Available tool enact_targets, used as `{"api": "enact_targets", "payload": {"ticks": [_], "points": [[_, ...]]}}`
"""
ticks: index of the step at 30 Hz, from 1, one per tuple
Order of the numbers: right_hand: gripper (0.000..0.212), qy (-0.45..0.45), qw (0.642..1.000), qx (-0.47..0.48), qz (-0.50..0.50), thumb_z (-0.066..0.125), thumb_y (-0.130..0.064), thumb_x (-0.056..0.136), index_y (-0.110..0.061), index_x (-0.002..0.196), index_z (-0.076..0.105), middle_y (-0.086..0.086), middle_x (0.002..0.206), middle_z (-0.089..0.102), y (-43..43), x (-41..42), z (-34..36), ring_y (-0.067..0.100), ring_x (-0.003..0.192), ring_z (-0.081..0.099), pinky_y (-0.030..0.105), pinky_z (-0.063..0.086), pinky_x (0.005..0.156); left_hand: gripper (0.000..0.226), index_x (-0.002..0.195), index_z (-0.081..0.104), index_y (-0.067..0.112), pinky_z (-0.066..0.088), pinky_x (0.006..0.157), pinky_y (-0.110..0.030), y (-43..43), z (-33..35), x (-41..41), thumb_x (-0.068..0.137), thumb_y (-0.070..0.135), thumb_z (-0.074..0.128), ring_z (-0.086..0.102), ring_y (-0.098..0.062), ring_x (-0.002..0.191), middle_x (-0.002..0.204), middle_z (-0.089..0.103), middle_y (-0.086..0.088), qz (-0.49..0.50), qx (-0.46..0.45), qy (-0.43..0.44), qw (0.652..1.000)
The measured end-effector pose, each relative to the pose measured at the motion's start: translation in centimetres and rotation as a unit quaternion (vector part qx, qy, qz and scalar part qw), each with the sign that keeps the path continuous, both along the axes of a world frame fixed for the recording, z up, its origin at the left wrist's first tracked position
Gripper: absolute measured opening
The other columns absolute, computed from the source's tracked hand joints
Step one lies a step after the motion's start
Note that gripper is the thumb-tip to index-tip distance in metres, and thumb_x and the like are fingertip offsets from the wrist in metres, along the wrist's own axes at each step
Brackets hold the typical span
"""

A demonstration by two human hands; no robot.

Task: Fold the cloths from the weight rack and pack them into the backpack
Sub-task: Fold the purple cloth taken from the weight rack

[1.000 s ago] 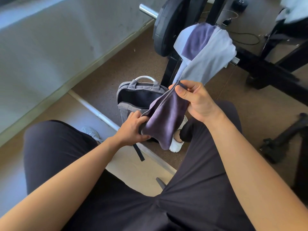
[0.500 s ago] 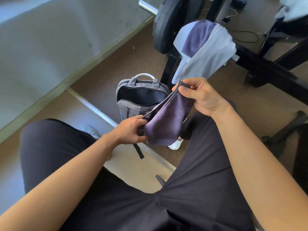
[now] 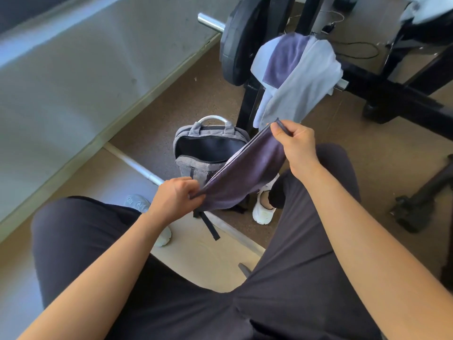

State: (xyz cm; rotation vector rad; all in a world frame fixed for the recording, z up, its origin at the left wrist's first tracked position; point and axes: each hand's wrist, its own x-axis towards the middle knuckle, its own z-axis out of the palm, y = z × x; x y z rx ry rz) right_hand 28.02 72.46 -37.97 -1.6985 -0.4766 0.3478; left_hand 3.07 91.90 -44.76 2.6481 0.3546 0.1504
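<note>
- The left hand (image 3: 176, 197) pinches the lower corner of a dark purple cloth (image 3: 247, 175), its fingers curled onto the edge.
- The right hand (image 3: 294, 143) pinches the upper corner, thumb on top.
- The cloth, which looks doubled over, hangs stretched on a slant between the two hands.
- It is held in the air, in front of a grey backpack (image 3: 193, 165).
- The backpack stands upright on the floor with its top open and a dark interior; its contents are hard to make out.
- Behind it, a pale blue cloth (image 3: 306, 87) and a purple cloth (image 3: 284, 57) drape over the black weight rack (image 3: 392, 94), beside a weight plate (image 3: 240, 45).
</note>
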Motion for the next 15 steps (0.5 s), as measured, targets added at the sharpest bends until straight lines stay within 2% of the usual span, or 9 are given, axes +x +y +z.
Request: {"api": "enact_targets", "payload": {"ticks": [1,3,5,7,9,11,13,15], "points": [[0.050,-0.005,1.000,-0.002,-0.006,0.069,-0.039,0.089,0.011,0.088,0.064,0.008,0.073,0.047,-0.1,0.1,-0.1,0.018,0.074,0.044,0.033,0.037,0.070,0.033,0.062,0.044,0.016,0.032,0.049,-0.029,0.2,0.3,-0.3,0.079,0.034,0.067,0.041,-0.021,0.053,0.058,0.044,0.004,0.017,-0.022,-0.014,1.000],[0.041,0.002,1.000,0.000,0.002,0.068,-0.032,0.093,0.008,0.084,0.064,0.009,0.072,0.047,-0.3,0.0,-0.1,0.018,0.073,0.044,0.034,0.038,0.069,0.035,0.062,0.046,0.016,0.036,0.052,-0.032,0.6,0.5,-1.1,0.079,0.026,0.076,0.042,-0.020,0.054,0.057,0.046,0.004,0.038,-0.057,-0.037,0.997],[0.032,0.044,0.998,0.024,0.025,0.070,-0.030,0.094,0.002,0.086,0.069,0.010,0.077,0.055,-0.2,-0.3,0.2,0.020,0.078,0.052,0.036,0.043,0.074,0.038,0.062,0.053,0.017,0.041,0.055,-0.029,1.0,0.6,-1.5,0.075,0.025,0.088,0.048,-0.018,0.055,0.058,0.052,0.006,0.044,-0.063,-0.037,0.996],[0.036,0.105,0.990,0.072,0.060,0.075,-0.037,0.086,-0.002,0.092,0.072,0.014,0.087,0.063,0.0,-0.8,0.7,0.025,0.087,0.057,0.038,0.047,0.083,0.037,0.063,0.058,0.019,0.042,0.054,-0.025,1.0,0.4,-1.6,0.072,0.030,0.092,0.052,-0.015,0.055,0.059,0.056,0.009,0.025,-0.055,-0.019,0.998],[0.030,0.148,0.979,0.108,0.089,0.073,-0.038,0.081,-0.010,0.093,0.075,0.009,0.089,0.070,0.2,-0.9,1.1,0.021,0.090,0.063,0.033,0.050,0.087,0.029,0.069,0.064,0.022,0.047,0.056,-0.024,0.3,0.0,-1.3,0.073,0.029,0.092,0.056,-0.012,0.057,0.063,0.060,0.012,-0.010,-0.060,-0.004,0.998],[0.014,0.169,0.970,0.128,0.121,0.066,-0.025,0.091,-0.016,0.092,0.077,0.002,0.087,0.075,0.2,-0.9,1.4,0.015,0.086,0.069,0.027,0.053,0.086,0.020,0.079,0.067,0.024,0.054,0.061,-0.033,-0.5,-0.4,-0.8,0.076,0.028,0.087,0.059,-0.012,0.062,0.068,0.061,0.014,-0.030,-0.059,0.007,0.998],[0.018,0.182,0.961,0.137,0.154,0.060,-0.016,0.096,-0.016,0.091,0.077,0.000,0.086,0.076,0.0,-1.1,1.8,0.012,0.084,0.070,0.024,0.055,0.084,0.014,0.082,0.067,0.024,0.054,0.058,-0.037,-1.2,-0.7,-0.3,0.079,0.029,0.080,0.057,-0.014,0.062,0.070,0.058,0.014,-0.043,-0.032,-0.003,0.999],[0.014,0.192,0.955,0.132,0.183,0.065,-0.020,0.089,-0.018,0.089,0.079,0.000,0.085,0.076,-0.2,-1.3,2.5,0.012,0.083,0.071,0.023,0.055,0.082,0.008,0.087,0.072,0.024,0.053,0.057,-0.036,-1.7,-0.9,0.4,0.082,0.029,0.076,0.057,-0.017,0.066,0.073,0.060,0.010,-0.066,-0.011,-0.019,0.998]]}}
